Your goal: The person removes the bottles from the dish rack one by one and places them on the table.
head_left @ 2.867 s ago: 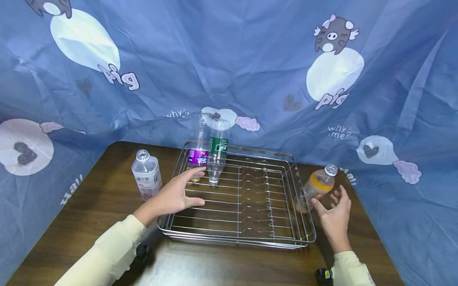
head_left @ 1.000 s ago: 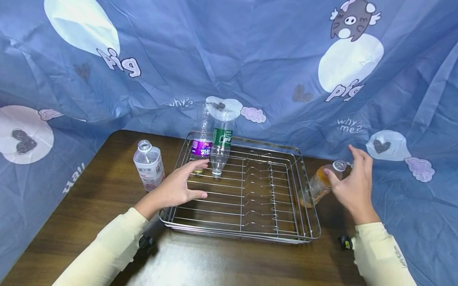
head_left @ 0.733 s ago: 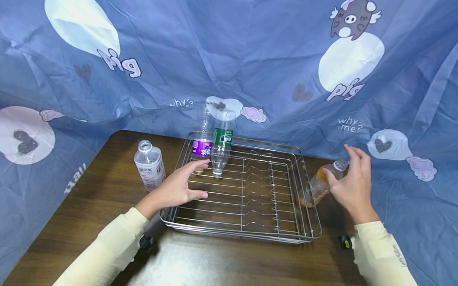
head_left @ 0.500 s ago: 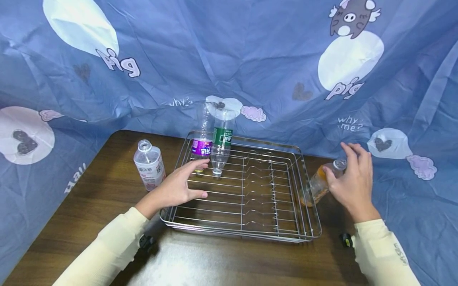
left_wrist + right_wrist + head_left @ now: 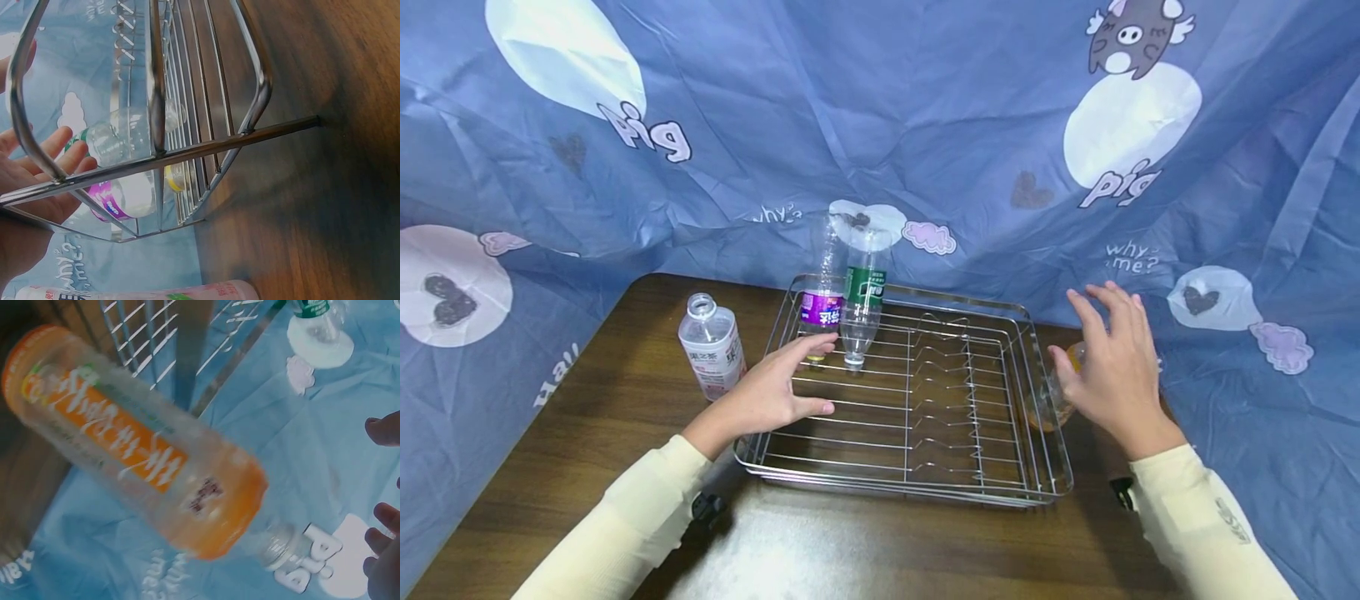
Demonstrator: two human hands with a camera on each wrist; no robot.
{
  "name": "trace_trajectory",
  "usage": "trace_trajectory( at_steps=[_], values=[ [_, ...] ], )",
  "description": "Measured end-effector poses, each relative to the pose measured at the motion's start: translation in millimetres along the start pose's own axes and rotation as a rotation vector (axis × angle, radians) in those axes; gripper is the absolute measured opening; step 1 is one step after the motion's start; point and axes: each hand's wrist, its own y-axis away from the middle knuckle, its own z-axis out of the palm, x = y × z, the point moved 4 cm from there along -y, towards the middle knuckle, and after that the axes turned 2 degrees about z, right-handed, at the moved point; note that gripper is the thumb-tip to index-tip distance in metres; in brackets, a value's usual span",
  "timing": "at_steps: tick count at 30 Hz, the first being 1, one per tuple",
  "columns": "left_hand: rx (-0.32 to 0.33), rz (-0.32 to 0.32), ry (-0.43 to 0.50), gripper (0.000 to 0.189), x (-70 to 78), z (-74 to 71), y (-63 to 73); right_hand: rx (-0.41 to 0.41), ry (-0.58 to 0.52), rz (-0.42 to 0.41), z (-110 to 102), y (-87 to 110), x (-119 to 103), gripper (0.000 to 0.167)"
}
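My left hand (image 5: 760, 404) hovers over the left side of the wire rack (image 5: 908, 408), fingers and thumb spread, holding nothing. Just beyond its fingertips, a green-label plastic bottle (image 5: 865, 292) and a purple-label plastic bottle (image 5: 822, 308) stand neck-down in the rack. My right hand (image 5: 1116, 375) is at the rack's right side, its fingers extended and apart. It partly hides an orange-label plastic bottle (image 5: 1047, 410) in the head view. The right wrist view shows this orange-label bottle (image 5: 137, 437) whole, with my fingertips (image 5: 384, 428) clear of it.
A pink-and-white-label bottle (image 5: 711, 350) stands upright on the wooden table (image 5: 587, 400), left of the rack and close to my left forearm. A blue printed cloth (image 5: 880, 125) hangs behind and beside the table.
My right hand has risen from beside the orange-label bottle, then shifted left, covering more of it in the head view. My left hand has stayed in place. The head view has tilted slightly.
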Motion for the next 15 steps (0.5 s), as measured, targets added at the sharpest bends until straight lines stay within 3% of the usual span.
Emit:
trace_trajectory(
  at_steps=[9,15],
  values=[
    [0.003,-0.004,-0.004,0.092,0.1,-2.2,0.3,-0.132,0.029,-0.173,13.3,-23.6,-32.6,0.073],
    [-0.005,-0.011,-0.009,0.093,0.1,-0.7,0.3,-0.169,0.018,-0.220,22.7,-29.5,-48.0,0.076]
  ],
)
